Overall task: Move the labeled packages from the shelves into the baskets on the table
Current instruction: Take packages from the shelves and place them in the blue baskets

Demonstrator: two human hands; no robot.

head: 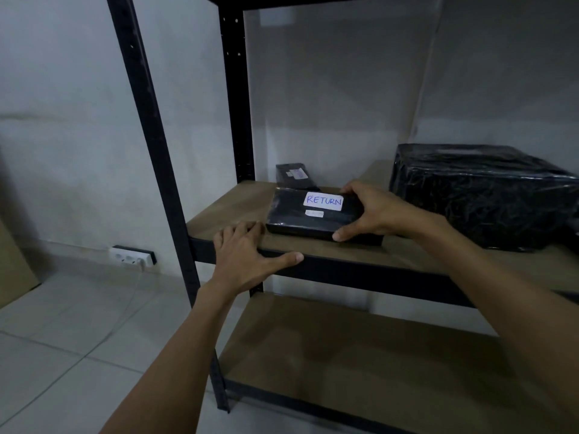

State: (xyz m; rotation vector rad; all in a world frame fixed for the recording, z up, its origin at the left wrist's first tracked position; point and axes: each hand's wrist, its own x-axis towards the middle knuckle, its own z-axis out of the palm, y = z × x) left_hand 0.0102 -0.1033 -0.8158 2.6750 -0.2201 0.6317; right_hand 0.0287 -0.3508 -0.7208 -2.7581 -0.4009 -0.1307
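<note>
head view: right hand (372, 211) grips the return-labeled package (300, 216) between fingers and thumb on the shelf (225, 208); left hand (247, 255) lies flat beside it, fingers straight. pickup step; next, probably lift it clear toward a basket.

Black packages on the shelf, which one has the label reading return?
The flat package at the front of the shelf, gripped by the right hand. The small package behind it bears an unreadable label; the large wrapped package sits farther right.
</note>
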